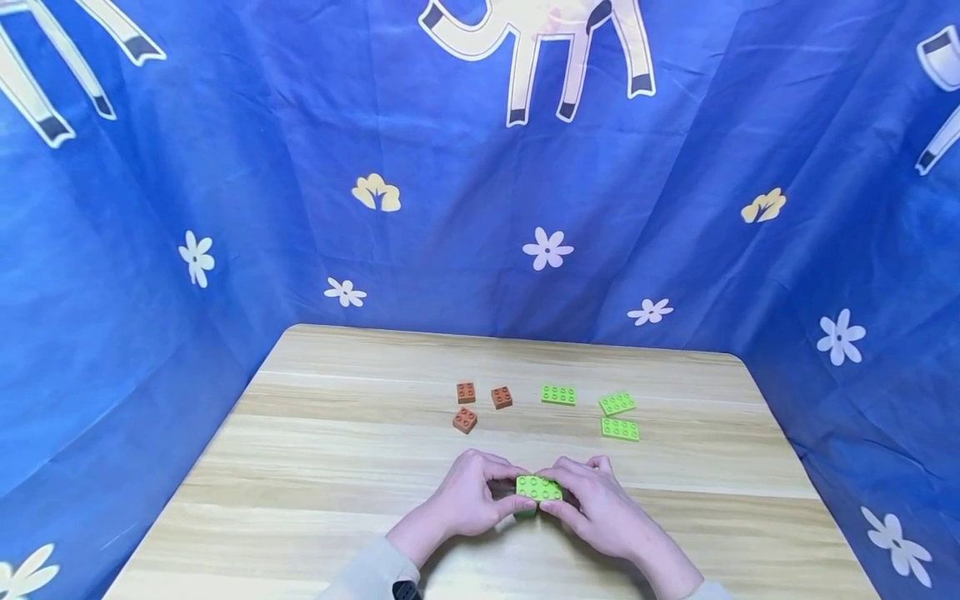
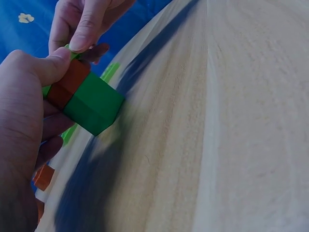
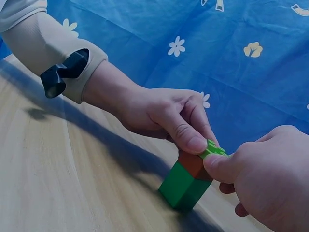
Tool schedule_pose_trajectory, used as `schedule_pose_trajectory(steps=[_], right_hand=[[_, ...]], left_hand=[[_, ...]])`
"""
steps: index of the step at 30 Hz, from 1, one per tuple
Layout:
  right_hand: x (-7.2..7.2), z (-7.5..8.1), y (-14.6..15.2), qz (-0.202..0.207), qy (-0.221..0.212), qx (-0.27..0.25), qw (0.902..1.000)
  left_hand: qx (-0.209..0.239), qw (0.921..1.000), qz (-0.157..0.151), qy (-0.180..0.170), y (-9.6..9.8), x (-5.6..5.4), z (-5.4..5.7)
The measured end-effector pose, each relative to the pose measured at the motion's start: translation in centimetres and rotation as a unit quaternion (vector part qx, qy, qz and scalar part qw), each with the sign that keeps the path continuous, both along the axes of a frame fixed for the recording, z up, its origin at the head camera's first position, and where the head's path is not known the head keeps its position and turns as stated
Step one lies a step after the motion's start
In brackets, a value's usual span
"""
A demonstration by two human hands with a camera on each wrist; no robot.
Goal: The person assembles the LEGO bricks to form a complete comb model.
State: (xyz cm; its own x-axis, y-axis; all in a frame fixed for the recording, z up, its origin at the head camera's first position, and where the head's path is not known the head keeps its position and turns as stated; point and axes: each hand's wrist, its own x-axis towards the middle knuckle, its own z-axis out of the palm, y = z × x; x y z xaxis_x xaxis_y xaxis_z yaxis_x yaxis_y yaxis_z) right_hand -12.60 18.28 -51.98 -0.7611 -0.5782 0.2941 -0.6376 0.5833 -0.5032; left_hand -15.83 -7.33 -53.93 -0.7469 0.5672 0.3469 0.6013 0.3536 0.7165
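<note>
Both hands meet at a small stack of toy building bricks near the front of the table. On top lies a light green eight-stud brick (image 1: 538,488), above a reddish-brown brick (image 2: 70,84) and a dark green block (image 2: 95,104) with a sloped corner. My left hand (image 1: 471,493) pinches the light green brick's left end between thumb and fingers. At its right end, my right hand (image 1: 600,507) does the same, with its thumb in front. In the right wrist view the dark green block (image 3: 184,188) sits low, close over the tabletop. The thumbs cover part of the light green brick.
Several loose bricks lie beyond the hands: brown four-stud ones (image 1: 465,419) on the left, light green eight-stud ones (image 1: 619,429) on the right. A wooden table (image 1: 300,492) carries everything. Blue printed cloth (image 1: 450,275) hangs behind and along both sides.
</note>
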Motion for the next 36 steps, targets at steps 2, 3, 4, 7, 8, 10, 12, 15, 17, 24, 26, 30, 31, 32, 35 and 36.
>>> schedule_pose_trajectory(steps=[2, 3, 4, 7, 8, 10, 12, 15, 17, 24, 26, 30, 31, 32, 35, 36], right_hand=[[0.0, 0.0, 0.0, 0.000, 0.001, 0.002, 1.0000], [0.0, 0.0, 0.0, 0.001, 0.000, 0.004, 1.0000], [0.0, 0.0, 0.0, 0.001, -0.001, 0.005, 1.0000], [0.2, -0.2, 0.1, -0.004, -0.010, 0.017, 0.9998], [0.3, -0.2, 0.1, -0.007, -0.015, 0.022, 0.9996], [0.5, -0.4, 0.3, -0.014, -0.025, 0.031, 0.9991], [0.7, -0.5, 0.3, -0.019, -0.033, 0.037, 0.9986], [0.8, -0.5, 0.4, -0.019, -0.033, 0.030, 0.9988], [0.7, -0.5, 0.4, -0.018, -0.022, 0.026, 0.9992], [0.6, -0.7, 0.4, -0.018, 0.012, 0.027, 0.9994], [0.6, -0.8, 0.3, -0.018, 0.015, 0.028, 0.9993], [0.4, -1.0, 0.2, -0.019, 0.019, 0.027, 0.9993], [0.4, -1.0, 0.2, -0.019, 0.018, 0.026, 0.9993], [0.4, -1.0, 0.1, -0.019, 0.016, 0.025, 0.9994], [0.4, -1.1, 0.1, -0.019, 0.009, 0.025, 0.9995], [0.3, -1.1, 0.1, -0.020, 0.008, 0.025, 0.9994]], left_hand=[[-0.008, 0.9999, 0.003, 0.012, 0.0, 0.1, -0.1], [-0.012, 0.9998, 0.004, 0.018, 0.0, 0.1, -0.1], [-0.016, 0.9996, 0.004, 0.021, 0.0, 0.1, -0.1], [-0.029, 0.9992, 0.007, 0.028, 0.1, 0.2, -0.3], [-0.033, 0.9991, 0.007, 0.026, 0.1, 0.2, -0.3], [-0.040, 0.9989, 0.005, 0.025, 0.2, 0.3, -0.4], [-0.049, 0.9985, 0.004, 0.022, 0.2, 0.3, -0.3], [-0.049, 0.9984, -0.004, 0.026, 0.2, 0.4, -0.1], [-0.046, 0.9985, -0.007, 0.029, 0.2, 0.4, 0.1], [-0.008, 0.9999, -0.008, 0.003, 0.0, 0.6, 0.0], [0.003, 0.9999, -0.010, -0.013, -0.1, 0.5, -0.1], [0.018, 0.9989, -0.016, -0.040, -0.4, 0.4, 0.0], [0.020, 0.9985, -0.018, -0.048, -0.5, 0.3, 0.1], [0.021, 0.9980, -0.020, -0.055, -0.7, 0.2, 0.1], [0.018, 0.9973, -0.019, -0.068, -1.3, -0.1, 0.4], [0.018, 0.9972, -0.017, -0.070, -1.5, -0.3, 0.5]])
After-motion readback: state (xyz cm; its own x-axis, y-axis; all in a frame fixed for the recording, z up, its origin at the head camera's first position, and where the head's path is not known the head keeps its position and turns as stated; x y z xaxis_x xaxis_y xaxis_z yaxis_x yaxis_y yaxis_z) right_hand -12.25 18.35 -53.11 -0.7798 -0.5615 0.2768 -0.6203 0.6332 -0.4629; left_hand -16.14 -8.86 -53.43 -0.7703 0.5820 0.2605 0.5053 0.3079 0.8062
